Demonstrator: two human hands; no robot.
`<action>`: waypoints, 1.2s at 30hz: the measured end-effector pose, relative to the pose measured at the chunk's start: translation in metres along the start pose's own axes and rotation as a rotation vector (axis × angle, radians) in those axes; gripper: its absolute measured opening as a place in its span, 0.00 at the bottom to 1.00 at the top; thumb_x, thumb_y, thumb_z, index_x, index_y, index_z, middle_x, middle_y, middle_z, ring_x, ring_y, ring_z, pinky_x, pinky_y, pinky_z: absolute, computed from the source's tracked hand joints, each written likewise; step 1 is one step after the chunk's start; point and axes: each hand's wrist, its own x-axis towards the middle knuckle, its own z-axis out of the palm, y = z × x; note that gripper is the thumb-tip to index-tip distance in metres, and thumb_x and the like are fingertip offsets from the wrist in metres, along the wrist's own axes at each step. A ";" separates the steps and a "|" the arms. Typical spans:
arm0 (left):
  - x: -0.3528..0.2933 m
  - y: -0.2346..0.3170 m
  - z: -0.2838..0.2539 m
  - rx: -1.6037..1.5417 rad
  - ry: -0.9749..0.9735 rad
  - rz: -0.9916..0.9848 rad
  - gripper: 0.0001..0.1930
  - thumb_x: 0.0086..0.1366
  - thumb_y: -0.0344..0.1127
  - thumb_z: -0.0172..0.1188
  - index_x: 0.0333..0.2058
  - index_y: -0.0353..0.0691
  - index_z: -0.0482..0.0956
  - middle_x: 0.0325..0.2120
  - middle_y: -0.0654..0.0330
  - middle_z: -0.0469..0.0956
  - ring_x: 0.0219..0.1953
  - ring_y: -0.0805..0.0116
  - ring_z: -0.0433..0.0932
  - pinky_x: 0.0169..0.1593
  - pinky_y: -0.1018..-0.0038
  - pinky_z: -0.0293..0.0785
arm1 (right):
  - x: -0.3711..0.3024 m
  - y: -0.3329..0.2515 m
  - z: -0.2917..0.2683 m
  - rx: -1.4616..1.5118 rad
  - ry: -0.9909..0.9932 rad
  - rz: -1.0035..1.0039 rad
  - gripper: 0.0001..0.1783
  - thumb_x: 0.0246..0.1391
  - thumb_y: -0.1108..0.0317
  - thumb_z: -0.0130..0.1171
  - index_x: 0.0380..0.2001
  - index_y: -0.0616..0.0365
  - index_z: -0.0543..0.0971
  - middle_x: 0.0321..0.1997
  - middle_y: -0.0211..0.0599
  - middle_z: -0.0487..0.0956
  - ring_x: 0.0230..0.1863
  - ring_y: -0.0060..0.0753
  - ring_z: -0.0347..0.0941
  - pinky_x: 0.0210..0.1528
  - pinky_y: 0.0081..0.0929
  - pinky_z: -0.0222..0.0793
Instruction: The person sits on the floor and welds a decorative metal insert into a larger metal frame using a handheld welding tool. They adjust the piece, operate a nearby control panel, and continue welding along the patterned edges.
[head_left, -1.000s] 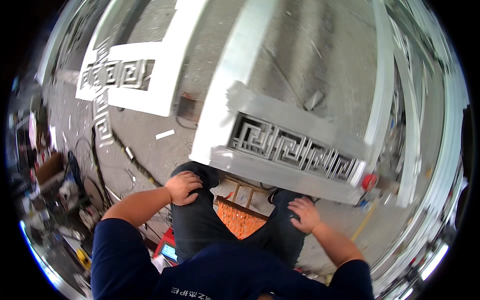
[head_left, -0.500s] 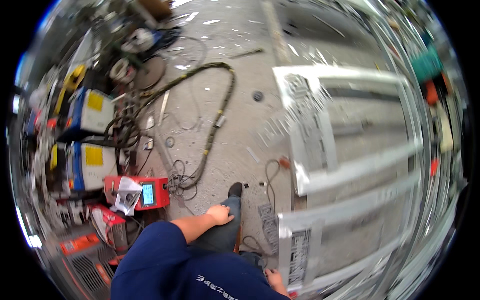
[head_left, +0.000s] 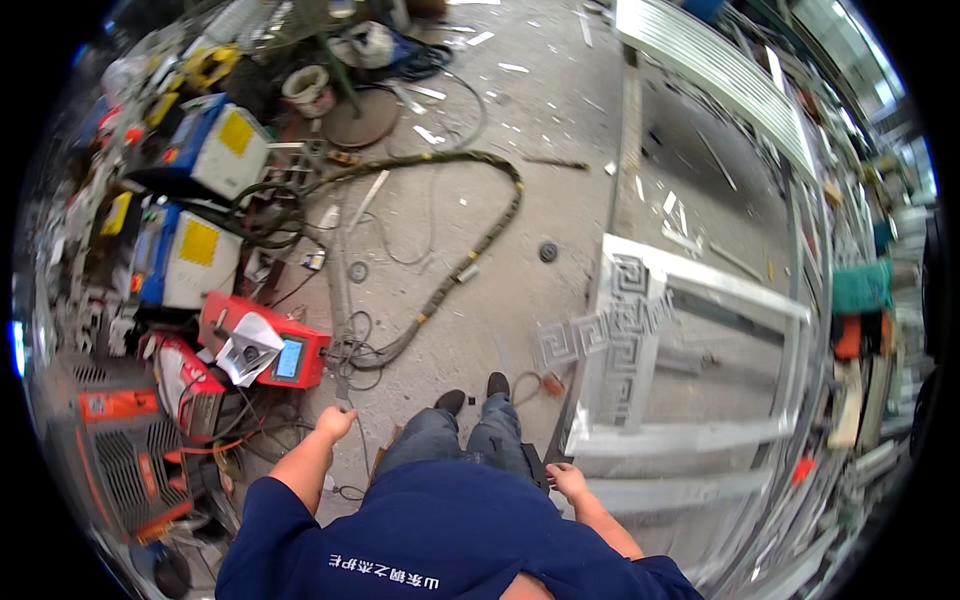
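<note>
My left hand (head_left: 337, 422) is held out to the left of my legs, over the floor by a thin cable. Its fingers are curled in; whatever they hold, if anything, is too small to make out. Beside my right thigh, my right hand (head_left: 567, 480) hangs with its fingers a little apart, close to a dark edge (head_left: 536, 466). No object shows in it. To the right lies a silver metal frame (head_left: 690, 438), with Greek-key-patterned metal strips (head_left: 628, 330) along its left side. Left of my left hand is a red machine with a lit screen (head_left: 288, 358).
A thick wrapped cable (head_left: 505, 220) loops across the floor ahead. Blue-and-white machines (head_left: 200, 258) and an orange-and-grey machine (head_left: 125, 450) line the left. White scraps and a small dark disc (head_left: 548, 252) lie about. Metal bars (head_left: 880, 440) are stacked at the far right.
My left hand has come off my thigh and swung out to the left. My right hand has come further into view. The view has turned, and both my feet now show side by side.
</note>
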 end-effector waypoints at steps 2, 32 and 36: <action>-0.027 -0.004 -0.008 -0.042 -0.042 -0.069 0.32 0.62 0.60 0.64 0.44 0.30 0.87 0.45 0.38 0.85 0.51 0.43 0.84 0.57 0.57 0.77 | 0.034 -0.028 -0.023 -0.020 -0.037 -0.029 0.20 0.64 0.55 0.64 0.46 0.64 0.83 0.38 0.36 0.84 0.33 0.30 0.79 0.35 0.32 0.76; -0.057 -0.067 0.027 -0.697 -0.060 -0.446 0.34 0.62 0.61 0.63 0.42 0.26 0.86 0.42 0.40 0.86 0.47 0.47 0.85 0.51 0.57 0.78 | 0.123 -0.518 0.079 -0.711 -0.168 -0.347 0.21 0.67 0.58 0.60 0.54 0.63 0.79 0.41 0.44 0.86 0.35 0.40 0.83 0.37 0.38 0.80; -0.021 -0.084 -0.008 -0.846 0.182 -0.459 0.36 0.63 0.61 0.64 0.48 0.27 0.84 0.48 0.40 0.84 0.50 0.45 0.84 0.54 0.56 0.77 | 0.121 -0.554 0.105 -0.763 -0.118 -0.273 0.19 0.64 0.58 0.63 0.48 0.62 0.82 0.37 0.38 0.85 0.31 0.35 0.82 0.33 0.35 0.78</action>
